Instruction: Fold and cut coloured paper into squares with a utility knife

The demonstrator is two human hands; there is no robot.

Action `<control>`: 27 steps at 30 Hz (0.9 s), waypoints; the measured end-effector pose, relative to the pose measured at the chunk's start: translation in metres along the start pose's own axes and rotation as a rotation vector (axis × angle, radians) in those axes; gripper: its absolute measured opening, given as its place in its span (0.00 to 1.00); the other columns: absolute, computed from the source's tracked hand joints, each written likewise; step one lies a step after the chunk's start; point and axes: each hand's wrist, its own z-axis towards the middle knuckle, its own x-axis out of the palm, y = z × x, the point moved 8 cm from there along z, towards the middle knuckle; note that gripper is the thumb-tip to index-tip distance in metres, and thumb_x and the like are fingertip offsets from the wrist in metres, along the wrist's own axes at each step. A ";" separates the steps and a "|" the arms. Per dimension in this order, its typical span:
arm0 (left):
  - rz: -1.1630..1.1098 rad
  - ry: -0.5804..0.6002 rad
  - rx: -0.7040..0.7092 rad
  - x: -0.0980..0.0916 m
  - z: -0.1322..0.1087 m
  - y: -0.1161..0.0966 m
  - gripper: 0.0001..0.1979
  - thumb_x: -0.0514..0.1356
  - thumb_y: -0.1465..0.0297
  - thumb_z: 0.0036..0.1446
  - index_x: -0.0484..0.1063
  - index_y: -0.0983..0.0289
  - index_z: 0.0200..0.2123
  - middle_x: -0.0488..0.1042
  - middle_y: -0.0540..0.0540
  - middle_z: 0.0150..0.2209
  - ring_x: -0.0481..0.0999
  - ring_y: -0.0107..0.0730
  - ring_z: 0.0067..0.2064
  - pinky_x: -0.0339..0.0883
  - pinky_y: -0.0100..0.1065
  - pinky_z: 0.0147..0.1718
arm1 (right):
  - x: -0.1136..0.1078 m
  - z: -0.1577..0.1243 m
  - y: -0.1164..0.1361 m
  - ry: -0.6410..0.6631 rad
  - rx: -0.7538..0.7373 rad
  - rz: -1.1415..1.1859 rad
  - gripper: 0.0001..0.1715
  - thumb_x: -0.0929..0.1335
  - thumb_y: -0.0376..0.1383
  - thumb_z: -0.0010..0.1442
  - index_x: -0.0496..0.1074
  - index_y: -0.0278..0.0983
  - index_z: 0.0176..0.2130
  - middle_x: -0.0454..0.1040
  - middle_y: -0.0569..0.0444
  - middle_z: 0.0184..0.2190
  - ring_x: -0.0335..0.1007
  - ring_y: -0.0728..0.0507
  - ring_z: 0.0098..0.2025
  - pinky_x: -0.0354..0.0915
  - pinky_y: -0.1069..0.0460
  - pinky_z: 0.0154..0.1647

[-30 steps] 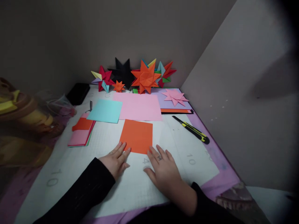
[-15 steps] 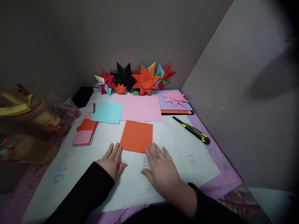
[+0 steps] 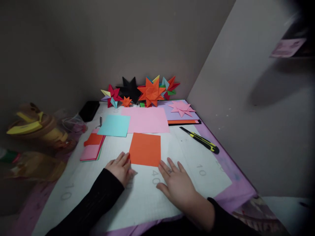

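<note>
A square sheet of orange paper [image 3: 145, 149] lies flat on the white gridded sheet in front of me. My left hand [image 3: 120, 167] rests by its lower left edge, fingertips at the paper and fingers stretched out. At its lower right corner, my right hand [image 3: 176, 180] lies palm down with fingers spread, the index fingertip at the corner. Neither hand grips anything. Behind the orange square are a light blue sheet [image 3: 115, 125] and a larger pink sheet [image 3: 149, 120].
Several folded paper stars, among them an orange star [image 3: 152, 92], lean on the back wall. A pink star [image 3: 182, 108] lies on stacked sheets. A utility knife [image 3: 200, 140] is at right, a small paper stack [image 3: 93, 146] at left, a black phone-like object [image 3: 89, 110] behind.
The view has shifted slightly. My right hand has slid off the orange paper's lower edge to its corner, fingers more spread. My left hand stays by the left edge.
</note>
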 end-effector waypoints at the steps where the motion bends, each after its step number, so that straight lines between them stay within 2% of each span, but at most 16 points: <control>1: -0.045 -0.042 -0.017 -0.005 0.007 0.001 0.18 0.49 0.64 0.58 0.77 0.64 0.39 0.66 0.63 0.57 0.64 0.50 0.58 0.65 0.47 0.48 | -0.004 -0.002 -0.003 0.009 0.007 -0.009 0.36 0.61 0.50 0.60 0.59 0.33 0.60 0.53 0.48 0.63 0.39 0.30 0.65 0.42 0.32 0.61; 3: -0.167 -0.111 -0.084 -0.011 0.023 0.008 0.15 0.51 0.64 0.56 0.76 0.64 0.34 0.70 0.65 0.53 0.70 0.49 0.52 0.63 0.46 0.50 | -0.011 -0.004 -0.005 0.013 0.003 -0.024 0.36 0.63 0.49 0.58 0.60 0.33 0.60 0.53 0.47 0.62 0.40 0.30 0.65 0.42 0.33 0.62; 5: -0.315 -0.162 -0.186 -0.012 0.035 0.018 0.17 0.56 0.64 0.52 0.72 0.67 0.43 0.71 0.67 0.49 0.72 0.48 0.48 0.66 0.45 0.47 | -0.014 -0.004 -0.004 0.004 -0.009 -0.031 0.35 0.64 0.47 0.57 0.60 0.32 0.59 0.55 0.45 0.62 0.43 0.31 0.65 0.44 0.34 0.62; 7: -0.481 -0.190 -0.289 -0.008 0.043 0.030 0.32 0.61 0.65 0.45 0.62 0.71 0.53 0.70 0.68 0.47 0.73 0.48 0.45 0.68 0.43 0.41 | -0.014 -0.002 -0.001 -0.022 -0.025 -0.028 0.35 0.65 0.45 0.57 0.60 0.31 0.59 0.56 0.44 0.61 0.47 0.32 0.64 0.47 0.35 0.61; 10: -0.762 -0.184 -0.430 0.005 0.047 0.044 0.44 0.65 0.61 0.39 0.55 0.75 0.57 0.73 0.64 0.39 0.76 0.45 0.36 0.70 0.41 0.34 | -0.013 -0.001 0.002 -0.073 -0.042 -0.019 0.35 0.66 0.43 0.56 0.61 0.30 0.59 0.58 0.43 0.60 0.50 0.31 0.63 0.52 0.36 0.59; 13: -1.096 -0.105 -0.491 0.020 0.048 0.046 0.43 0.68 0.59 0.35 0.58 0.72 0.54 0.75 0.58 0.31 0.77 0.43 0.32 0.70 0.41 0.32 | -0.013 -0.002 0.002 -0.091 -0.041 -0.016 0.33 0.66 0.40 0.55 0.62 0.29 0.58 0.59 0.43 0.60 0.51 0.31 0.62 0.54 0.37 0.58; 15: -1.312 -0.048 -0.441 0.025 0.049 0.041 0.39 0.70 0.62 0.32 0.63 0.70 0.50 0.77 0.58 0.32 0.78 0.44 0.34 0.71 0.40 0.33 | -0.014 -0.002 0.001 -0.099 -0.040 0.003 0.32 0.66 0.38 0.54 0.64 0.30 0.57 0.60 0.43 0.60 0.51 0.31 0.62 0.55 0.38 0.58; 17: -1.418 -0.021 -0.364 0.023 0.049 0.035 0.32 0.70 0.63 0.31 0.69 0.69 0.42 0.79 0.60 0.33 0.78 0.46 0.35 0.71 0.40 0.34 | -0.015 -0.002 -0.003 -0.117 -0.049 0.068 0.31 0.66 0.37 0.53 0.65 0.31 0.56 0.63 0.44 0.58 0.53 0.32 0.61 0.56 0.39 0.57; 20: -1.493 -0.062 -0.291 0.015 0.047 0.029 0.22 0.69 0.60 0.36 0.74 0.69 0.34 0.79 0.60 0.32 0.79 0.47 0.35 0.71 0.42 0.36 | -0.020 0.003 -0.017 -0.216 -0.019 0.291 0.35 0.66 0.37 0.53 0.60 0.34 0.59 0.62 0.42 0.58 0.55 0.36 0.60 0.56 0.41 0.58; 22: -1.593 -0.170 -0.260 0.006 0.046 0.026 0.24 0.68 0.58 0.39 0.73 0.69 0.37 0.80 0.60 0.35 0.78 0.46 0.37 0.71 0.42 0.39 | -0.024 0.011 -0.027 -0.311 0.020 0.525 0.42 0.66 0.37 0.52 0.50 0.35 0.63 0.59 0.40 0.60 0.57 0.38 0.60 0.58 0.41 0.56; 24: -1.658 -0.266 -0.244 -0.001 0.045 0.022 0.26 0.67 0.57 0.40 0.72 0.68 0.39 0.79 0.60 0.38 0.78 0.45 0.40 0.70 0.42 0.41 | -0.026 0.025 -0.029 -0.353 0.009 0.811 0.45 0.66 0.38 0.51 0.46 0.36 0.63 0.61 0.40 0.58 0.63 0.39 0.55 0.62 0.42 0.51; 25: -1.668 -0.299 -0.235 -0.004 0.046 0.021 0.26 0.67 0.56 0.40 0.71 0.68 0.40 0.79 0.61 0.39 0.77 0.45 0.41 0.70 0.42 0.41 | -0.026 0.035 -0.026 -0.335 -0.016 0.957 0.44 0.67 0.38 0.51 0.48 0.37 0.62 0.66 0.41 0.54 0.68 0.39 0.50 0.65 0.44 0.46; 27: -1.650 -0.348 -0.213 -0.010 0.048 0.022 0.27 0.67 0.56 0.40 0.71 0.67 0.39 0.78 0.61 0.40 0.77 0.45 0.41 0.70 0.41 0.40 | -0.026 0.056 -0.019 -0.266 -0.028 1.186 0.31 0.68 0.41 0.51 0.62 0.35 0.53 0.75 0.45 0.39 0.73 0.42 0.36 0.67 0.47 0.35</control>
